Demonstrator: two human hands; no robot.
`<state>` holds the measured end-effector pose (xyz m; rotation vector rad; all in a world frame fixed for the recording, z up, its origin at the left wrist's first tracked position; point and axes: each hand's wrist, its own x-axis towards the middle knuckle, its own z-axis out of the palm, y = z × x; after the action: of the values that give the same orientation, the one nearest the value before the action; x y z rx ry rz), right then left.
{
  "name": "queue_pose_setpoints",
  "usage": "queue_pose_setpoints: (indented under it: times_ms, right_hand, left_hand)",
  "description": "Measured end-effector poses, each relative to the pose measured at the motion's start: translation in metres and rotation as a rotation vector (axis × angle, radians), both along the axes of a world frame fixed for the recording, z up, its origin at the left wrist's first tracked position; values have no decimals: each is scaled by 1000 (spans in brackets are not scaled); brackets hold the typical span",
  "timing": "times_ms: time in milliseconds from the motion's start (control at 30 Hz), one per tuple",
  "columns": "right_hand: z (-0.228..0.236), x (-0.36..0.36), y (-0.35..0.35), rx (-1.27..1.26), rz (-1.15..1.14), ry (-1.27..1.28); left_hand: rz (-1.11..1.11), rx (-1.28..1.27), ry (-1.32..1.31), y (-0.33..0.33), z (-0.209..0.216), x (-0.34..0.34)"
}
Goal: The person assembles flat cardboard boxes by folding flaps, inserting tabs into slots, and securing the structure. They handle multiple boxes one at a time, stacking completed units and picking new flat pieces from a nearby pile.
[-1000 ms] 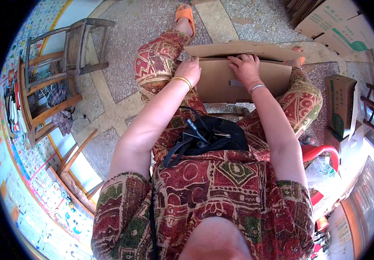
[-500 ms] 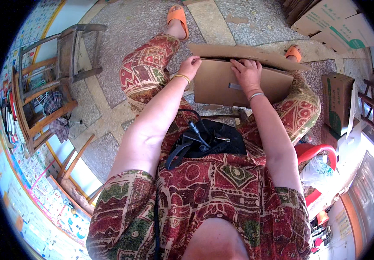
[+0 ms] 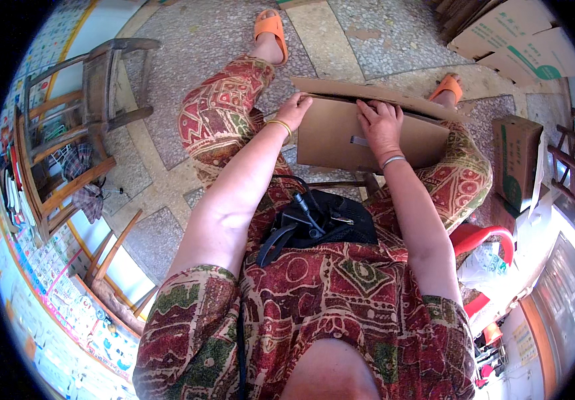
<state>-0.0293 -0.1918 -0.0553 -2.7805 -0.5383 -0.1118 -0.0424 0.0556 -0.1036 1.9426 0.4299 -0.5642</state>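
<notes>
A brown cardboard box (image 3: 331,137) with its flaps standing up at the far side rests between my knees. My left hand (image 3: 294,112) pinches its upper left corner, thumb and fingers closed on the edge. On the box's upper edge, right of the middle, my right hand (image 3: 382,127) has its fingers curled over the near panel into the dark gap before the far flap (image 3: 374,92). A small grey strip (image 3: 359,141) lies on the near panel beside my right wrist. The fingertips of my right hand are partly hidden in the gap.
Wooden chairs (image 3: 94,117) stand at the left, one with checked cloth (image 3: 87,200) on it. Printed cardboard (image 3: 521,40) is stacked at the far right, a closed-looking carton (image 3: 519,160) nearer. A black pouch (image 3: 327,217) sits at my waist. A red stool or chair (image 3: 494,235) is close on my right.
The box and both hands have shifted slightly nearer to me. The far flap has come down a little at its left end. My hands keep their hold.
</notes>
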Motion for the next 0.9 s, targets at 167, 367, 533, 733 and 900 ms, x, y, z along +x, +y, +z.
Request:
queue_pose_setpoints:
  times_ms: [167, 367, 533, 733, 900]
  right_hand:
    - [14, -16, 1, -87, 12, 157]
    - [18, -47, -8, -181, -160, 392]
    - [14, -50, -8, -247, -168, 467]
    - [11, -51, -8, -227, -193, 475]
    - [31, -27, -27, -158, -184, 416]
  left_hand:
    - [108, -143, 61, 2, -23, 0]
    - [81, -140, 98, 1, -9, 4]
    - [59, 43, -115, -7, -14, -2]
    - [16, 232, -135, -13, -15, -2]
    - [11, 210, -147, -10, -4, -5]
